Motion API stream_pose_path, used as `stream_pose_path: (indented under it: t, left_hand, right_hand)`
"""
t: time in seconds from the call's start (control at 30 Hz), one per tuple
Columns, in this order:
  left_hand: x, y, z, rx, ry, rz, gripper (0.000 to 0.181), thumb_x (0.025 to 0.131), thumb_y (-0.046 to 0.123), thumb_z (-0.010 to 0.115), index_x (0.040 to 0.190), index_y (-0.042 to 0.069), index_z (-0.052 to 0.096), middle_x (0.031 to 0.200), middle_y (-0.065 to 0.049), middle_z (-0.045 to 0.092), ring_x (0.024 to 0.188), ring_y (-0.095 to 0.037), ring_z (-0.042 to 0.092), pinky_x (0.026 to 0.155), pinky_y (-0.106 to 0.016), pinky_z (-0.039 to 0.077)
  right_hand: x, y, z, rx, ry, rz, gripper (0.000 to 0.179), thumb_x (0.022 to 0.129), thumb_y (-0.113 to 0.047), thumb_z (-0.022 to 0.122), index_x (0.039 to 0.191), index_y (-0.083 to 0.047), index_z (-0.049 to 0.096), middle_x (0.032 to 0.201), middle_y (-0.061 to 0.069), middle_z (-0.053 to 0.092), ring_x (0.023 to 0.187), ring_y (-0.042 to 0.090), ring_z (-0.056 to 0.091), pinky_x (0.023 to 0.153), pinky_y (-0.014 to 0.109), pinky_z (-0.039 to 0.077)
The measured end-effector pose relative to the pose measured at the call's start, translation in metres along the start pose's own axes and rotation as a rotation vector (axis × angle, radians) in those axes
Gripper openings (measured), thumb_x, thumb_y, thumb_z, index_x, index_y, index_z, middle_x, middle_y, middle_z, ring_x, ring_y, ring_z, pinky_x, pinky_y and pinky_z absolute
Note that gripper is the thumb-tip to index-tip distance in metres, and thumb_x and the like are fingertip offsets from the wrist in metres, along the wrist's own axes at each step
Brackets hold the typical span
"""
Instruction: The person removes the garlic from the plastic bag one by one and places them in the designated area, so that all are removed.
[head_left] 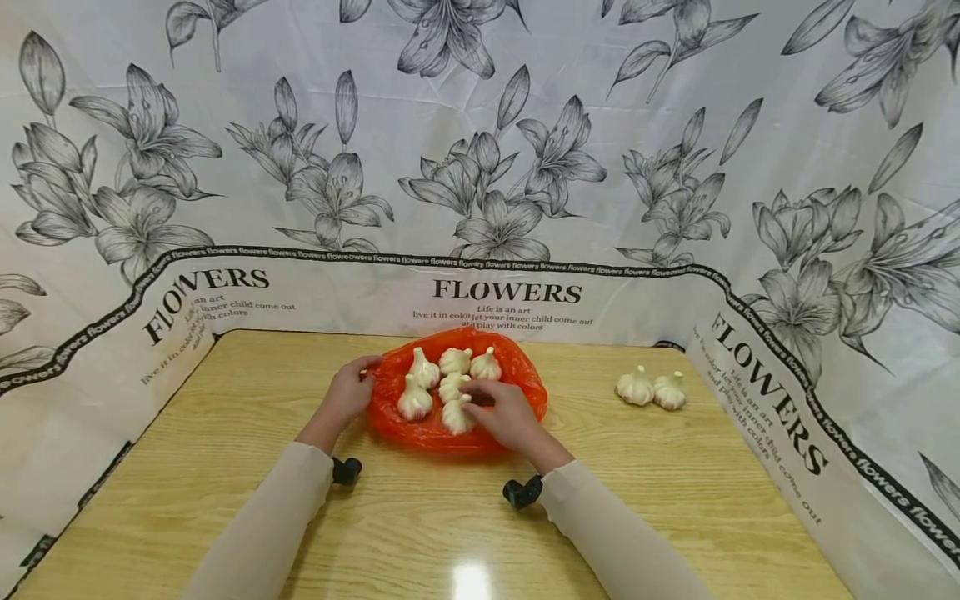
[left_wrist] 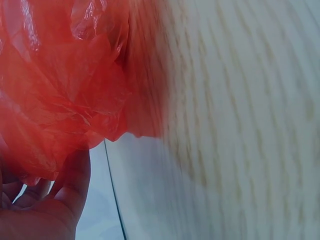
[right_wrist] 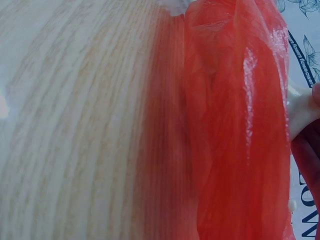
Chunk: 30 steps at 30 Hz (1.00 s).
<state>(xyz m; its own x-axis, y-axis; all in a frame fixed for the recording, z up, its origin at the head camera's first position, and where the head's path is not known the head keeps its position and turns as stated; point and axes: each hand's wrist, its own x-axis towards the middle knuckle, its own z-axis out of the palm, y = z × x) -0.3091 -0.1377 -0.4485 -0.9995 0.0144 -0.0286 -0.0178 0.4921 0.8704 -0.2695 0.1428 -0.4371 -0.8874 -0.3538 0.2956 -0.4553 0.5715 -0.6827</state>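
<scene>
Red bag point(head_left: 450, 443) lies open on the bench point(head_left: 420, 525). Right hand point(head_left: 513, 414) over the bag's front right: fingers narrow, pinching a garlic bulb point(head_left: 456, 418) by the neck, just inside the bag's front rim. Left hand point(head_left: 350, 392) at the bag's left rim, fingers apparently nipping the film.

Handling, my judgement: a light, square pinch on the neck, bulb moved vertically, left fingers steadying the rim so thin film doesn't drag.

Around: five more bulbs point(head_left: 415, 400) inside the bag, behind and left of the held one, near enough to be knocked. Two loose bulbs point(head_left: 635, 387) well right of the bag, side by side. Front rim stands raised; could snag the fingers. Flower-printed cloth point(head_left: 337, 292) behind the bag limits reach that way.
</scene>
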Motion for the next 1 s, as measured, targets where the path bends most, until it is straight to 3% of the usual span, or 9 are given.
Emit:
stream_pose_path:
  t: [0.17,0.4,1.0]
  left_hand:
    - [-0.001,0.001,-0.001,0.001,0.002,0.009,0.043,0.101,0.006,0.038,0.143,0.009,0.046,0.147,-0.016,0.044,0.126,-0.034,0.05,0.098,-0.045,0.051]
    - [0.002,0.0,-0.003,-0.004,0.001,0.01,0.043,0.101,0.006,0.038,0.142,0.01,0.046,0.146,-0.016,0.045,0.124,-0.033,0.051,0.096,-0.044,0.053]
    - [0.0,0.001,-0.001,0.007,0.002,0.017,0.043,0.101,0.005,0.037,0.143,0.008,0.045,0.146,-0.017,0.045,0.126,-0.034,0.05,0.1,-0.046,0.05]
  right_hand:
    - [0.001,0.0,-0.004,0.004,0.052,-0.042,0.025,0.085,-0.018,0.073,0.109,-0.011,0.071,0.104,0.001,0.073,0.094,0.017,0.07,0.086,0.033,0.057]
    - [0.001,0.0,-0.013,-0.006,0.097,-0.062,0.025,0.087,-0.018,0.072,0.11,-0.01,0.071,0.107,0.002,0.072,0.095,0.018,0.07,0.086,0.033,0.057]
    - [-0.004,0.014,-0.063,-0.081,0.216,-0.087,0.024,0.089,-0.016,0.069,0.112,-0.011,0.07,0.102,0.005,0.073,0.09,0.02,0.07,0.081,0.036,0.059]
